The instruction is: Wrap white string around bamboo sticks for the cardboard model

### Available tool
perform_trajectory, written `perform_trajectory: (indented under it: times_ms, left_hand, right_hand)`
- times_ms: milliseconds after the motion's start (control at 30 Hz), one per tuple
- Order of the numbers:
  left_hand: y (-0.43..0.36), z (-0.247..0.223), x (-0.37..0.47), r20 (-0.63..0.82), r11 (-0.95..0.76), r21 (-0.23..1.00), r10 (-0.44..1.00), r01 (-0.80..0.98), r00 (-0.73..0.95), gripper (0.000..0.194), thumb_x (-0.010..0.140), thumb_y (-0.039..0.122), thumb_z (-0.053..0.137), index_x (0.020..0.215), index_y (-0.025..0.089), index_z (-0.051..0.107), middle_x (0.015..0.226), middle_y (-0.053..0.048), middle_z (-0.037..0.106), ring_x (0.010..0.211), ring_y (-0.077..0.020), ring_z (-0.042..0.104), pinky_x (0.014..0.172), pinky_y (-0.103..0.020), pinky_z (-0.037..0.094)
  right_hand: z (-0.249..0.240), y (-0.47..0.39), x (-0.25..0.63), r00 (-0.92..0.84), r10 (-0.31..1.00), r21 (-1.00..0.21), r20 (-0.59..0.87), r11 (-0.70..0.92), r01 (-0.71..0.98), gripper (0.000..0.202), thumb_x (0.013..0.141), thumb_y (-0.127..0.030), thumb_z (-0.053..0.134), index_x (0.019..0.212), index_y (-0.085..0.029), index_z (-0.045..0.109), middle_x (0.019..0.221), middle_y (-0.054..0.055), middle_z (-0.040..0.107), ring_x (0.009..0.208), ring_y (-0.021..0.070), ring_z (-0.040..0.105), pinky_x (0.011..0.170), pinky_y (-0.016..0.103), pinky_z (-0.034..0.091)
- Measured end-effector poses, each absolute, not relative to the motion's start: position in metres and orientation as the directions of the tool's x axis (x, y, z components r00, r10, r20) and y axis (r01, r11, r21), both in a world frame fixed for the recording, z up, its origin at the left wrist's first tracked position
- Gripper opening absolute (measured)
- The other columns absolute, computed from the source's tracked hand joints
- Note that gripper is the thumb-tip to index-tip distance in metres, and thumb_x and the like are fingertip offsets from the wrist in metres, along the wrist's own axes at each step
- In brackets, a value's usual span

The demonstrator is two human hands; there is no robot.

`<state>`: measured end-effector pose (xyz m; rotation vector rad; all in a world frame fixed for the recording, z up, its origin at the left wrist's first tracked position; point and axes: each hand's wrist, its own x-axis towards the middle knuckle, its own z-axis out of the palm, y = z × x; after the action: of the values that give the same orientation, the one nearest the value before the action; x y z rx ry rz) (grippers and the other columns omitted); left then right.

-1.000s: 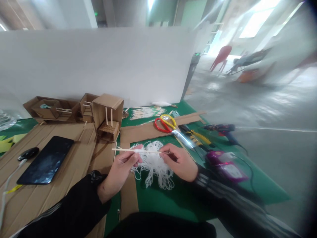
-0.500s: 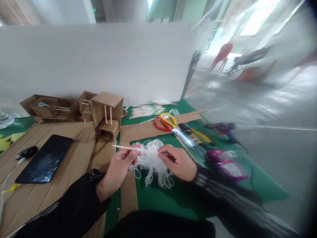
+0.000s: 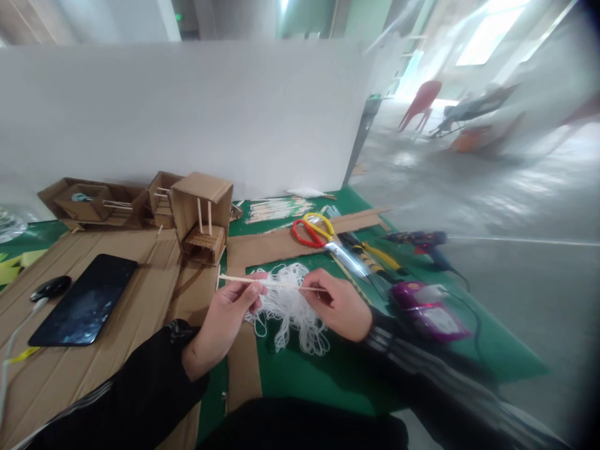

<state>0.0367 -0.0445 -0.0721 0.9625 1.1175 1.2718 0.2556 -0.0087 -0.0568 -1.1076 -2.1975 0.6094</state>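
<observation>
A thin wooden stick (image 3: 237, 279) runs level between my two hands. My left hand (image 3: 239, 299) pinches it between thumb and fingers, with white string around it at the fingertips. My right hand (image 3: 335, 300) is closed on the stick's other end, thumb and forefinger together. Below and behind the stick lies a loose tangle of white string (image 3: 293, 319) on the green tabletop. Just beyond the string rest large scissors (image 3: 347, 257) with one red and one yellow handle, lying partly on a cardboard strip (image 3: 262, 249).
Cardboard boxes with sticks (image 3: 201, 212) stand at the back left. A black phone (image 3: 87, 300) and a mouse (image 3: 50, 289) lie on cardboard at left. To the right are yellow-handled pliers (image 3: 382, 256), a drill (image 3: 419, 240) and a purple device (image 3: 429, 312). Several sticks (image 3: 276, 209) lie by the white panel.
The stick has shifted slightly to the right, so less of it sticks out past my left hand. Both hands stay almost in place.
</observation>
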Motion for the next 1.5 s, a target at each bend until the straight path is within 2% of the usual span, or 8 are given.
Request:
perform_trajectory:
  times_ms: [167, 367, 567, 700, 933, 1100, 1333, 1500]
  left_hand:
    - [-0.0444, -0.0718, 0.0361, -0.084, 0.072, 0.974, 0.995, -0.214, -0.046, 0.026, 0.078, 0.037, 0.068, 0.086, 0.013, 0.071, 0.072, -0.003, 0.061, 0.058, -0.0077, 0.047, 0.056, -0.020, 0.040]
    - [-0.0442, -0.0730, 0.0357, -0.077, 0.064, 0.978, 0.995, -0.198, -0.059, 0.026, 0.079, 0.038, 0.067, 0.086, 0.013, 0.071, 0.073, -0.002, 0.061, 0.059, -0.0076, 0.047, 0.056, -0.020, 0.039]
    - [-0.0432, -0.0742, 0.0359, -0.099, 0.084, 0.982, 0.992, -0.170, -0.083, 0.031, 0.078, 0.041, 0.067, 0.085, 0.012, 0.071, 0.070, -0.003, 0.060, 0.056, -0.0083, 0.044, 0.051, -0.021, 0.037]
    - [-0.0435, -0.0719, 0.0360, -0.057, 0.041, 0.984, 0.994, -0.171, -0.088, 0.028, 0.079, 0.040, 0.066, 0.082, 0.012, 0.071, 0.076, -0.003, 0.061, 0.058, -0.0080, 0.044, 0.054, -0.021, 0.038]
    - [-0.0431, -0.0729, 0.0355, -0.087, 0.071, 0.980, 0.993, -0.188, -0.080, 0.028, 0.078, 0.040, 0.067, 0.085, 0.013, 0.071, 0.069, -0.002, 0.059, 0.058, -0.0087, 0.044, 0.054, -0.021, 0.038]
    - [-0.0441, -0.0706, 0.0354, -0.071, 0.056, 0.980, 0.995, -0.193, -0.071, 0.026, 0.080, 0.038, 0.066, 0.084, 0.014, 0.071, 0.074, -0.002, 0.059, 0.059, -0.0080, 0.045, 0.056, -0.021, 0.038]
    - [-0.0445, -0.0704, 0.0345, -0.087, 0.069, 0.978, 0.993, -0.196, -0.083, 0.027, 0.079, 0.040, 0.066, 0.086, 0.014, 0.070, 0.065, 0.000, 0.056, 0.058, -0.0084, 0.044, 0.055, -0.021, 0.037]
    - [-0.0441, -0.0712, 0.0345, -0.072, 0.057, 0.980, 0.995, -0.193, -0.070, 0.025, 0.079, 0.039, 0.066, 0.080, 0.014, 0.069, 0.067, 0.000, 0.057, 0.058, -0.0078, 0.044, 0.055, -0.020, 0.037]
  right_hand:
    - [-0.0582, -0.0091, 0.2562, -0.498, 0.817, -0.606, 0.289, 0.559, 0.565, 0.018, 0.090, -0.035, 0.050, 0.096, -0.020, 0.056, 0.070, 0.001, 0.062, 0.060, 0.0151, 0.057, 0.057, 0.026, 0.043]
    - [-0.0595, -0.0076, 0.2561, -0.520, 0.780, -0.492, 0.348, 0.624, 0.607, 0.025, 0.095, -0.029, 0.038, 0.081, -0.019, 0.056, 0.076, 0.005, 0.064, 0.066, 0.0158, 0.059, 0.061, 0.026, 0.042]
    - [-0.0548, -0.0111, 0.2567, -0.500, 0.812, -0.563, 0.301, 0.574, 0.595, 0.020, 0.093, -0.037, 0.044, 0.096, -0.019, 0.054, 0.068, 0.001, 0.062, 0.058, 0.0143, 0.057, 0.056, 0.025, 0.041]
    - [-0.0555, -0.0095, 0.2573, -0.548, 0.783, -0.537, 0.293, 0.609, 0.583, 0.032, 0.096, -0.031, 0.033, 0.077, -0.020, 0.056, 0.067, 0.003, 0.061, 0.061, 0.0148, 0.057, 0.060, 0.026, 0.041]
    - [-0.0577, -0.0103, 0.2563, -0.483, 0.835, -0.603, 0.263, 0.533, 0.594, 0.023, 0.087, -0.043, 0.054, 0.092, -0.021, 0.050, 0.066, -0.001, 0.060, 0.055, 0.0140, 0.055, 0.052, 0.025, 0.040]
    - [-0.0554, -0.0092, 0.2573, -0.550, 0.801, -0.608, 0.235, 0.563, 0.560, 0.038, 0.098, -0.034, 0.029, 0.075, -0.020, 0.056, 0.061, 0.000, 0.059, 0.055, 0.0133, 0.055, 0.056, 0.025, 0.038]
    - [-0.0563, -0.0103, 0.2572, -0.463, 0.855, -0.698, 0.233, 0.479, 0.532, 0.027, 0.086, -0.045, 0.055, 0.093, -0.020, 0.050, 0.064, -0.003, 0.054, 0.051, 0.0121, 0.048, 0.049, 0.023, 0.036]
    - [-0.0538, -0.0093, 0.2579, -0.568, 0.799, -0.695, 0.198, 0.523, 0.493, 0.040, 0.097, -0.038, 0.032, 0.073, -0.019, 0.057, 0.057, -0.001, 0.056, 0.050, 0.0116, 0.050, 0.053, 0.025, 0.037]
